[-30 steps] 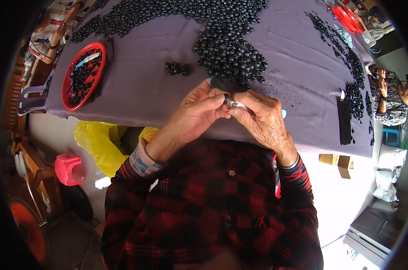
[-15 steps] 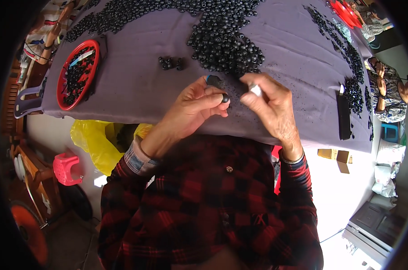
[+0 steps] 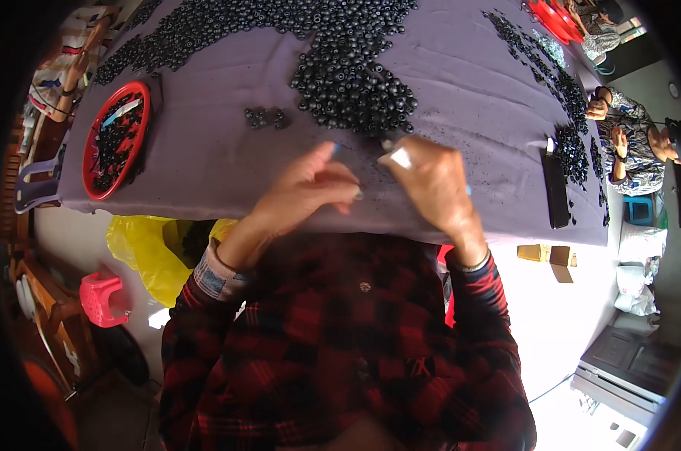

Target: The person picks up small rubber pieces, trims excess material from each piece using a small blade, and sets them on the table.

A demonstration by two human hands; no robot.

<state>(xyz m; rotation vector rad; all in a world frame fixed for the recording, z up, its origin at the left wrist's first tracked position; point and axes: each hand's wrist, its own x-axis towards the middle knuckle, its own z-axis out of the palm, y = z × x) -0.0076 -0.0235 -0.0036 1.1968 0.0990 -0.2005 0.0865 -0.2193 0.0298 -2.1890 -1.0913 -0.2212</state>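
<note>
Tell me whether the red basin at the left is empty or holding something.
Holding something: small dark pieces and a light-blue strip lie inside the red basin.

This looks like a makeshift workshop: people (image 3: 639, 124) flank a cloth-covered table (image 3: 205, 154) heaped with black pieces (image 3: 355, 86).

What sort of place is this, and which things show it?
Probably a shared indoor work space: a purple-clothed table bears heaped small round black pieces, and other people are at its sides.

Left grip (image 3: 303, 185) blurred; white piece (image 3: 402, 157) partly hidden by right grip (image 3: 435, 179).
</note>
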